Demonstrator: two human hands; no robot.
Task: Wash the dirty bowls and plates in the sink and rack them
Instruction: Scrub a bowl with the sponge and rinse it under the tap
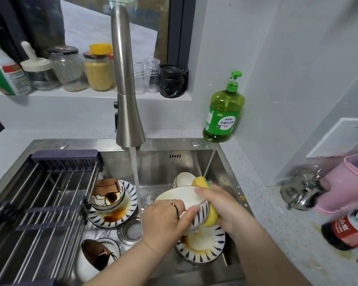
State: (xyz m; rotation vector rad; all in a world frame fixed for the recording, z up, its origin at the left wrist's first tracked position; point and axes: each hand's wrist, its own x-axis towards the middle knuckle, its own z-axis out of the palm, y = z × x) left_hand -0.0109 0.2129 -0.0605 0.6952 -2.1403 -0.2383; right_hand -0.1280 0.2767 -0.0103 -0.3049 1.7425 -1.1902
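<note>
Head view: the green pump bottle (pixel 223 112) at the back corner of the desk (pixel 277 213) has a label with Chinese characters, 柠檬洗洁精, and yellow-green liquid low inside it. At the right edge, a dark bottle (pixel 347 230) has a red label whose print is too blurred to read. On the window sill, a glass jar (pixel 98 73) is mostly full of yellow grains.

In the sink (pixel 163 164), a white dish (pixel 105 243) at the lower left shows the letters NOOP on its rim, and a brown-lined cup (pixel 95 254) lies tipped on it. A cartoon bowl (pixel 108 195) streaked with dark sauce sits in a blue-dashed plate (pixel 130 195) smeared brown.

The left hand (pixel 163 221) grips the rim of a striped bowl (pixel 186 196), fingers curled over the edge, holding it tilted above a stained plate (pixel 207 242) at the sink's right. The right hand (pixel 221 205) clasps a yellow sponge (pixel 212 216) against the bowl's outer wall, with its thumb on the rim. Water (pixel 135 178) runs from the steel tap (pixel 126 100) just left of the bowl. The folding rack (pixel 50 193) spans the sink's left half
</note>
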